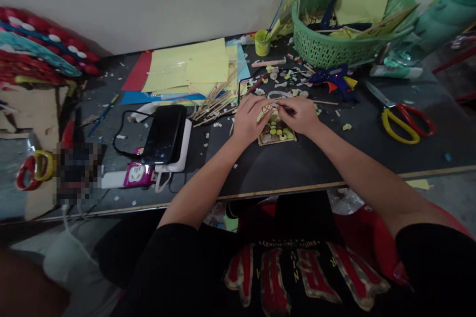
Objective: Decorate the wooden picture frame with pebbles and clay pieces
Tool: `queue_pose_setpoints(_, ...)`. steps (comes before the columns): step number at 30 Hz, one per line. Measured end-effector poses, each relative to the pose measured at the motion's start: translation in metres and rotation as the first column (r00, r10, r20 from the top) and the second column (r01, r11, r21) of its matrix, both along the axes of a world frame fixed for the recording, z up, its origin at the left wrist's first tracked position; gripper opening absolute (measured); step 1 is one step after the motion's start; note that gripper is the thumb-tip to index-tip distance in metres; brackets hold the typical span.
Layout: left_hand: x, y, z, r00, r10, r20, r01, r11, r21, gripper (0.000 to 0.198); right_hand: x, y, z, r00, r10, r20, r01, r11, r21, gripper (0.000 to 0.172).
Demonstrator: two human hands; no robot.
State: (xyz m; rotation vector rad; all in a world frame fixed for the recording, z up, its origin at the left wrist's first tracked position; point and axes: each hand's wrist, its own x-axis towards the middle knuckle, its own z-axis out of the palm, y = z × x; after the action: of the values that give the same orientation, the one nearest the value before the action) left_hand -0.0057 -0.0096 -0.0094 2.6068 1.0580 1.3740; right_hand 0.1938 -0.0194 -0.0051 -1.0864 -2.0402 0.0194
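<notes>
A small framed piece (pixel 278 133) with rounded yellow, green and brown bits lies on the dark table, near its front edge. My left hand (pixel 250 118) rests over the left side of this piece, palm down, with its fingers spread a little. At the upper right of the piece, my right hand (pixel 299 115) has its thumb and fingers pinched together. Something small and pale shows at those fingertips, too small to name. Both hands nearly meet above the piece and cover part of it.
Thin sticks (pixel 213 104) lie left of the hands, beside a phone (pixel 164 133) on a white power bank. Behind are yellow sheets (pixel 186 67), a paint pot (pixel 262 43) and a green basket (pixel 334 52). A blue glue gun (pixel 332 79) and scissors (pixel 401 119) lie right.
</notes>
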Motion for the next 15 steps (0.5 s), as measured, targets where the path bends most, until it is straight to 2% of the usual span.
queue_pose_setpoints(6,0.0025,-0.0025,0.0016,0.999,0.036,0.001,-0.036,0.988,0.153,0.018,-0.0031,0.0002,0.0000,0.998,0.056,0.033,-0.057,0.998,0.021,0.026)
queue_pose_setpoints(11,0.0017,-0.0032,0.0019,1.000,0.022,0.011,-0.023,0.987,0.157,0.014,-0.0029,0.0004,0.0018,0.994,0.097,0.053,-0.097,0.995,-0.011,0.028)
queue_pose_setpoints(15,0.0018,-0.0027,-0.0004,0.999,0.008,-0.045,-0.003,0.993,0.120,0.016,-0.0053,-0.0009,0.0027,0.996,0.074,0.052,-0.073,0.997,-0.007,0.028)
